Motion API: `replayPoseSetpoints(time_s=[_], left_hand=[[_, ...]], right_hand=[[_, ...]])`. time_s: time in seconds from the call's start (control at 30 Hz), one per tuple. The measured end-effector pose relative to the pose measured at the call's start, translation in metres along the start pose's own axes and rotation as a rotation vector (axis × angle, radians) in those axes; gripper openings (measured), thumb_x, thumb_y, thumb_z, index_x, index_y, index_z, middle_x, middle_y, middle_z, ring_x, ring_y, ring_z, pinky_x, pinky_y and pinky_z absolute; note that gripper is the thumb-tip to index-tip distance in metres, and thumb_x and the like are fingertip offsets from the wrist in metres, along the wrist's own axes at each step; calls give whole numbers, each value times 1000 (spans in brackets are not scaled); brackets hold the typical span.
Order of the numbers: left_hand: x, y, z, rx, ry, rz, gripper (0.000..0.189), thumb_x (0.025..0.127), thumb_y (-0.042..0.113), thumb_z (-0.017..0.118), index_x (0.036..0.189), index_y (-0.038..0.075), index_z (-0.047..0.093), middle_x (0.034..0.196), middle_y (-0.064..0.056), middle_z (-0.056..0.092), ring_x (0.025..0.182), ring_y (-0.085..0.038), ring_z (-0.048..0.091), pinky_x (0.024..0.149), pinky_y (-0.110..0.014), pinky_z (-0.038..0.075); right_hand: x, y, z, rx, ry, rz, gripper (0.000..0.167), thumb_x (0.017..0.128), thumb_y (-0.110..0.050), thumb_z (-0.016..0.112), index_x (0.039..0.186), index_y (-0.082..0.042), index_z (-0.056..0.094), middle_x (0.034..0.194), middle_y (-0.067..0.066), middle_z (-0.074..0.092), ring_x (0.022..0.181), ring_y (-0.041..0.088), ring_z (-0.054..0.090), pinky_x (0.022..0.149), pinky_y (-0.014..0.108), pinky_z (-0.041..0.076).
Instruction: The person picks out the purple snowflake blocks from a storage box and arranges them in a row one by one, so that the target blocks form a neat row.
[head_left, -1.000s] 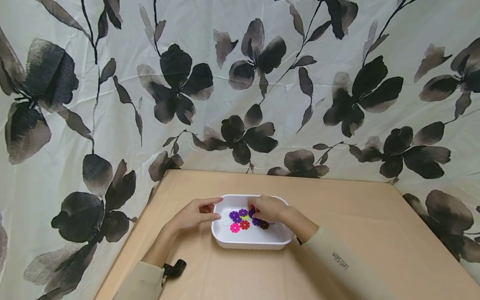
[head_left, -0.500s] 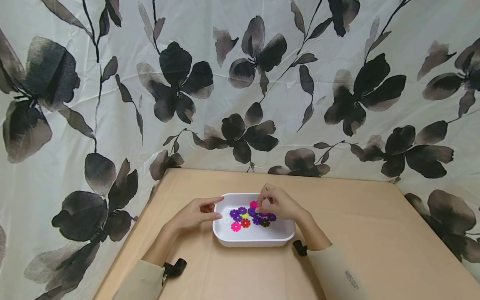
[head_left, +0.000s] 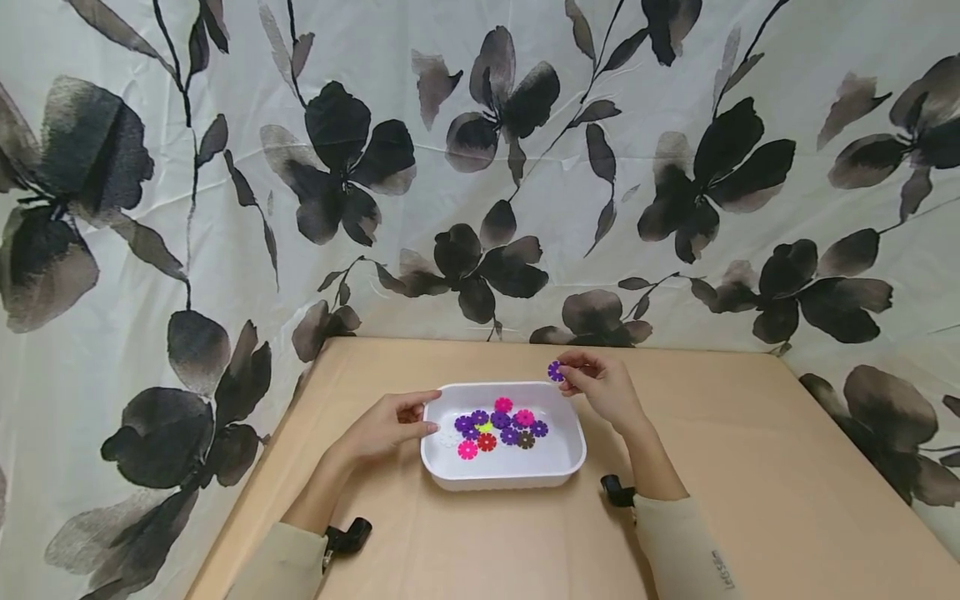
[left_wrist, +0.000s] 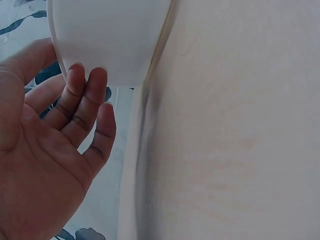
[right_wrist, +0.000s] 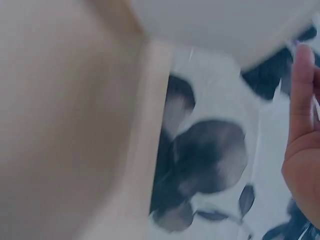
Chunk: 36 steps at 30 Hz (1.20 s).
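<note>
A white plastic tray (head_left: 504, 477) holds several small notched plastic discs shaped like flowers: purple, pink, a red disc (head_left: 487, 442), a brown disc (head_left: 527, 440), a yellow-green one and whitish ones at the left. My left hand (head_left: 392, 427) grips the tray's left end, thumb and forefinger at its rim; in the left wrist view, other fingertips (left_wrist: 97, 80) lie against the outer wall. Beyond the tray's far right corner, my right hand (head_left: 606, 390) pinches a purple flower-shaped disc (head_left: 555, 371) between thumb and fingers. The right wrist view catches only the edge of this hand (right_wrist: 305, 145).
The tray stands on a tan table (head_left: 712, 467) whose far edge meets a hanging cloth (head_left: 585, 192) with dark printed flowers. Each wrist carries a small black camera, the left camera (head_left: 349, 536) and the right camera (head_left: 618, 491).
My right hand has risen out of the tray and moved right, past the far rim, with a purple disc in its fingers. The left hand keeps its hold on the tray.
</note>
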<state>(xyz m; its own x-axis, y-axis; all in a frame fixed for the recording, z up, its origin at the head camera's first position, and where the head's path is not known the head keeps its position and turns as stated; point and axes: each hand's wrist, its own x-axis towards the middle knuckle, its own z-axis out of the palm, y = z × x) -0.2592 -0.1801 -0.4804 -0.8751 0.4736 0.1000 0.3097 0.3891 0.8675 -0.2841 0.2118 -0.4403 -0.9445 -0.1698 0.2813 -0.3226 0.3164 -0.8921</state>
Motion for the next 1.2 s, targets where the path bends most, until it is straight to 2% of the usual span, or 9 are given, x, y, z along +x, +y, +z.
replayPoseSetpoints(time_s=[0.27,0.37,0.5,0.63,0.87,1.2], left_hand=[[-1,4,-1,3,4,1,59,94,21,79,145,0,59,89,-5,58,79,-15,53,65,-19,43],[-1,5,-1,2,4,-6,58,94,21,79,145,0,59,89,-5,58,80,-15,54,66,-19,43],[-1,5,-1,3,7,-5,58,94,20,79,145,0,59,89,-5,58,80,-15,54,67,-19,44],[0,3,-1,3,4,-3,59,94,21,79,145,1,60,89,-5,59,80,-16,55,67,-19,44],[1,4,-2,2,6,-12,59,93,22,80,145,2,60,88,-5,59,80,-17,55,67,-19,44],[1,5,-2,0,9,-21,59,93,23,80,145,3,60,88,-4,57,79,-16,52,64,-19,41]], right_hand=[[0,29,-35,30,64,123,26,102,0,63,125,10,69,115,34,71,76,11,75,72,27,63],[-1,38,-42,-43,62,172,26,102,-1,63,124,11,70,112,32,72,73,12,72,67,24,62],[-3,50,-43,-217,27,253,23,102,0,62,121,10,72,107,27,75,72,17,67,62,23,58],[-5,58,-44,-299,-22,308,23,102,3,59,120,10,71,106,27,74,73,18,67,64,25,60],[-7,63,-47,-331,-71,332,25,99,9,58,121,12,70,108,30,73,76,16,70,68,27,63],[-7,69,-47,-335,-68,337,21,98,5,63,116,9,74,107,26,75,77,17,72,71,28,63]])
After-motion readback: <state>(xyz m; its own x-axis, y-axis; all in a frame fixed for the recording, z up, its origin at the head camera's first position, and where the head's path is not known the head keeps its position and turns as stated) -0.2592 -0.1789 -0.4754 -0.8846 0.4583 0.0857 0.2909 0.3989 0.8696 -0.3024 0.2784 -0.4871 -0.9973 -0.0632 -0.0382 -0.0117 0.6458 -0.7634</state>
